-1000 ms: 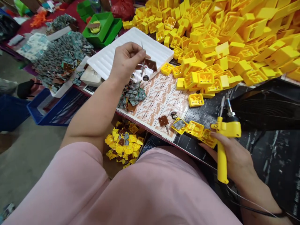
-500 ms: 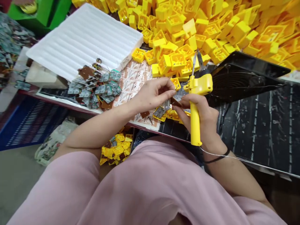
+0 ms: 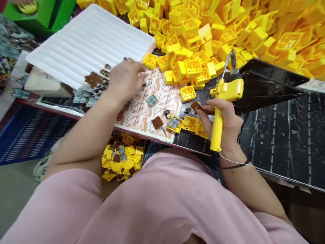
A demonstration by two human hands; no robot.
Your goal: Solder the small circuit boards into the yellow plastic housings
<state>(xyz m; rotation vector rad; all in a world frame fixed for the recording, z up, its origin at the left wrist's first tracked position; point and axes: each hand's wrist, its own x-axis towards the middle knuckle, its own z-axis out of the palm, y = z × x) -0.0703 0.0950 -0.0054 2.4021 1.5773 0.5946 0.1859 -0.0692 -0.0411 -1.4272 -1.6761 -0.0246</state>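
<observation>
Probably light but brittle, the brown board (image 3: 197, 106) suited edge-pinching; the right hand (image 3: 224, 118) did so, holding the soldering gun (image 3: 217, 130) too. Left of that, the left hand (image 3: 125, 79) half-curled, contents unclear.

The black-covered tabletop (image 3: 276, 145) is spreading toward three o'clock, bearing a tumbled heap of small yellow plastic boxes (image 3: 194, 66) at one o'clock and, at twelve, a flat brown-and-white printed sheet (image 3: 160, 88).

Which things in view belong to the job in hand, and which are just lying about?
Job, apparently:
yellow soldering gun
brown board in right hand
loose grey-green board
yellow cases

Probably just lying about:
green trays
blue crate
</observation>
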